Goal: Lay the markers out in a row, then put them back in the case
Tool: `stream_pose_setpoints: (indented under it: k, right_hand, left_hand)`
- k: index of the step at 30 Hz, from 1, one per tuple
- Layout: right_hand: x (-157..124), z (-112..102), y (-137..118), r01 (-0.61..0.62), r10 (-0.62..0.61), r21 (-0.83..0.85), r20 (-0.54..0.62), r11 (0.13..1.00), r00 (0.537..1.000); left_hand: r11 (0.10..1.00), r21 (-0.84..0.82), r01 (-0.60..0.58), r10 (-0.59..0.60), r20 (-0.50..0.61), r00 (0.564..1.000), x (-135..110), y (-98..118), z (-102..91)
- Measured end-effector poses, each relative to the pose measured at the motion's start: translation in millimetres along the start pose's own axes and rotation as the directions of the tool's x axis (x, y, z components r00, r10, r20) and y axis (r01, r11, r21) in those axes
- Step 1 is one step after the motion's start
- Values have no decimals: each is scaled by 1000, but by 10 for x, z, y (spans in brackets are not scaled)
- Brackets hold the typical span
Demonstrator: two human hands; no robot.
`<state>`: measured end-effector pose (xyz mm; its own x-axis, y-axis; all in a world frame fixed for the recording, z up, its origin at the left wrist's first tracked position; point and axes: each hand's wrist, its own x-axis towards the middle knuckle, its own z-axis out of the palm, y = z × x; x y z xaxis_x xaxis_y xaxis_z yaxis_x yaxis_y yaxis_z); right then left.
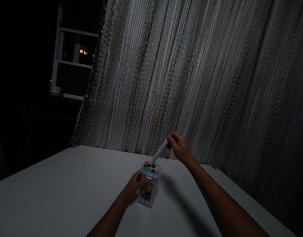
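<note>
Holding that clear marker case (pixel 148 189) one-handed looks a bit sketchy tbh. The left hand (pixel 136 184) is wrapped round its side, low on the white table (pixel 54 191). The white marker (pixel 158 153) slants up from the coloured caps (pixel 150 168) at the case's open end, and the right hand (pixel 179 146) is closed on just its far tip. (poster one)

Yeah, pinching it that far from the case means little control. Lever it sideways and the case could twist out of that grip, or the neighbouring markers could get dragged along and spill across the table. A tip-only pinch could slip too. The lighting is awful though. I can't tell whether the marker's lower end sits in a slot or just rests on the caps, or whether the case stands or lies tilted. The label is unreadable. (poster two)

Same here. The left fingers are mostly hidden behind the case, and both arms are cut off at the bottom edge. Farther back the striped curtain (pixel 191 72) eats most of the view. Left of it there's a window frame (pixel 72 62) with a pale cup-shaped thing (pixel 55 90) on the ledge, and the rest is pure black. (poster one)
</note>
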<state>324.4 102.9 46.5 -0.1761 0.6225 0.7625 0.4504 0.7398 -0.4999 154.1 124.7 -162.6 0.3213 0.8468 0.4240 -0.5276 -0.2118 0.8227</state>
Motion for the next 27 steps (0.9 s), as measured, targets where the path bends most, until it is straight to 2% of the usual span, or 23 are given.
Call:
stream_pose_setpoints:
  k: [5, 9, 15, 18, 24, 27]
  right_hand:
    - [-12, 2, -29, 27, -22, -101, 52, 995, 998]
    - [-63, 30, 9, 11, 13, -206, 113, 979, 993]
    - [-163, 212, 55, 9, 61, -339, 195, 941, 979]
    - [-243, 327, 50, 36, 120, -443, 320, 896, 940]
    - [-396, 432, 116, 83, 257, -539, 526, 838, 811]
    - [-420, 447, 147, 92, 261, -545, 534, 833, 804]
  left_hand:
    - [1000, 11, 1, -1, 5, 1000, -5, 6, -3]
    - [1000, 12, 19, -19, -9, 1000, -10, 27, 11]
    - [999, 34, 13, -13, -11, 1000, -10, 22, 11]
    - [1000, 20, 15, -15, -5, 1000, -15, 10, 9]
    - [1000, -18, 16, -17, -21, 1000, -15, 10, 40]
    - [999, -28, 19, -20, -33, 999, -14, 26, 65]
